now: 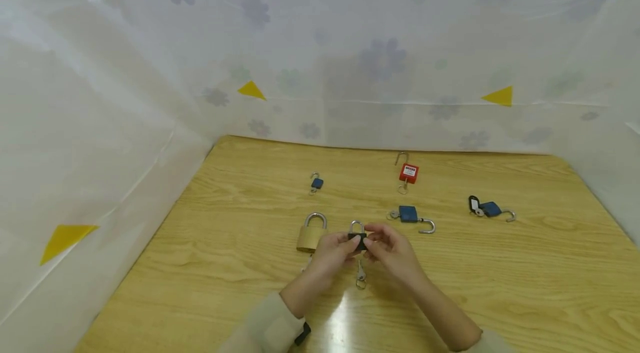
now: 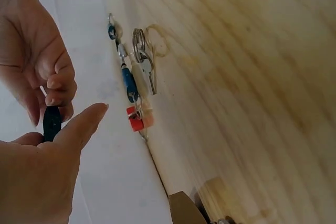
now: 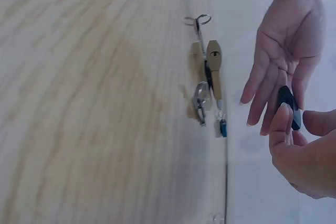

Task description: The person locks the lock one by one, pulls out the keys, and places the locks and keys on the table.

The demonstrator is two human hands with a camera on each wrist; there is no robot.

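A small black padlock with a silver shackle is held up between both hands, shackle upward. My left hand holds it from the left, thumb on its front face. From the other side, my right hand pinches it with thumb and fingertips, as the right wrist view also shows. Below the hands a silver key on a ring lies on the table. Just left of my left hand is a large brass padlock, its shackle seated in the body; a key beside it is partly hidden by that hand.
Blue padlocks with raised shackles and keys lie around: a small one, one right of centre, and one with a black tag. A red padlock lies at the back. A dark object shows by the left sleeve.
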